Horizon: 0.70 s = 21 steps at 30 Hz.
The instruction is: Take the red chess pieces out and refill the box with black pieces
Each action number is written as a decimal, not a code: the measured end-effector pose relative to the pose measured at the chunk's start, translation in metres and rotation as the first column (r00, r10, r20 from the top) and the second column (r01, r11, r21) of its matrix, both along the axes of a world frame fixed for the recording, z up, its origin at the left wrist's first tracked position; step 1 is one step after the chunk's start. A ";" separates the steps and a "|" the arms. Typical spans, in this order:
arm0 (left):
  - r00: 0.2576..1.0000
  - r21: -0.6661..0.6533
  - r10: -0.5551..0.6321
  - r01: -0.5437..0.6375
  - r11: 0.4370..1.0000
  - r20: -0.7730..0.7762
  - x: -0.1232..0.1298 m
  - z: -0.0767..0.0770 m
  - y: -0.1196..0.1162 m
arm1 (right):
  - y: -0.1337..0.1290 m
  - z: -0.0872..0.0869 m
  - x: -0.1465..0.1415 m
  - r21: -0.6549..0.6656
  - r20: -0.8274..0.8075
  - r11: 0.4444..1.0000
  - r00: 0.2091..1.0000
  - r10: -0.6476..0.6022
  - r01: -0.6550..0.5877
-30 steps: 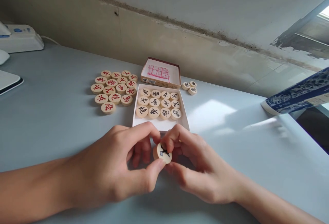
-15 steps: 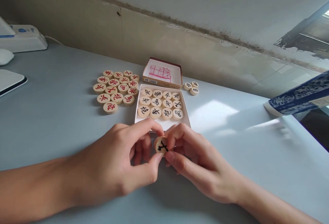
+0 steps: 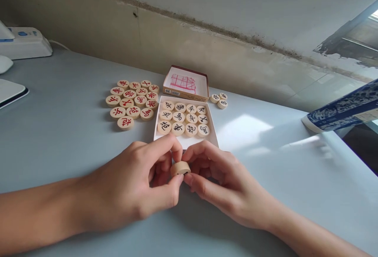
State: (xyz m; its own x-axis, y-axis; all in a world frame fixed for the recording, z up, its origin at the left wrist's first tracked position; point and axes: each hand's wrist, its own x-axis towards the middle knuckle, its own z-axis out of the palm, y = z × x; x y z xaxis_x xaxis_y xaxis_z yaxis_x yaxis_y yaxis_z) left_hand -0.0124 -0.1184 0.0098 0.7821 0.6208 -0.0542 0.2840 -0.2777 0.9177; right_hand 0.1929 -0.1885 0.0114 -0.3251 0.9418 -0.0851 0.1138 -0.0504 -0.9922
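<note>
Between the fingertips of both hands is a round wooden Chinese chess piece [image 3: 180, 167], tilted so that its rim faces up and its black-marked face is mostly out of sight. My left hand [image 3: 144, 182] pinches it from the left, thumb below and forefinger above. From the right, my right hand [image 3: 220, 182] grips the same piece with thumb and forefinger. Just beyond the hands lies a white open box [image 3: 189, 143] with black-marked pieces [image 3: 178, 117] in rows; its near edge is partly hidden by my fingers.
Red-marked pieces [image 3: 126, 103] cluster left of the box. The box lid [image 3: 183, 83], drawn with a pink grid, lies behind it. Three black-marked pieces [image 3: 219, 100] sit right of the lid. A blue patterned object [image 3: 342, 109] leans at the right; a white device [image 3: 26, 42] stands far left.
Both hands have turned the piece, so its black character faced me before and its rim shows now. The view has shifted slightly.
</note>
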 end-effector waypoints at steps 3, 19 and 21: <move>1.000 0.031 -0.014 0.013 0.999 0.009 -0.001 -0.001 0.001 | 0.000 -0.001 0.001 -0.016 0.016 1.000 1.000 0.006 -0.006; 0.998 0.151 -0.049 0.044 0.988 0.032 -0.004 0.000 -0.002 | 0.001 0.003 0.000 -0.046 0.024 0.999 1.000 0.000 0.002; 0.996 0.193 -0.059 0.045 0.980 0.065 -0.005 0.000 -0.002 | 0.000 0.004 0.000 -0.071 -0.001 0.997 1.000 -0.008 0.008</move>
